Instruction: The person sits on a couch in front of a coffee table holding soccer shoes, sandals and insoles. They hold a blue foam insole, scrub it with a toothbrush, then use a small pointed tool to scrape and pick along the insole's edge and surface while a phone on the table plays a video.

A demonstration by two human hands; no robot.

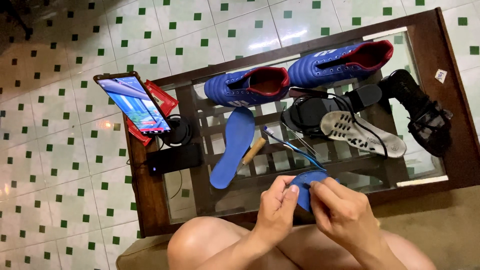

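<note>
Both hands held a blue insole (306,186) over the near edge of the glass-topped table (430,45), just above the person's knees. The left hand (276,210) pinched its left edge between thumb and curled fingers, and the right hand (345,212) closed over its right side with the fingertips pressed onto the upper face, so most of the insole was hidden and only a curved blue strip showed between the two grips. It looked light, thin and bendy, a foam piece that would fold or crease if squeezed in the middle; a hold along both edges, as here, seemed the safest way to keep it flat, and the surface did not look slippery. Just beyond the hands a toothbrush (290,145) with a blue handle lay slanted on the glass, with a short wooden stick (254,150) beside it. A second blue insole (232,147) lay flat to the left of them. At the far side stood two blue football boots with red lining, one (247,86) on the left and one (340,62) on the right. To the right lay a white insole (362,135) dotted with holes, black sandals (320,110) and a black high-heeled shoe (425,115). On the left edge a phone (134,104) leaned on a stand with its screen lit, near a black power bank (174,159).
</note>
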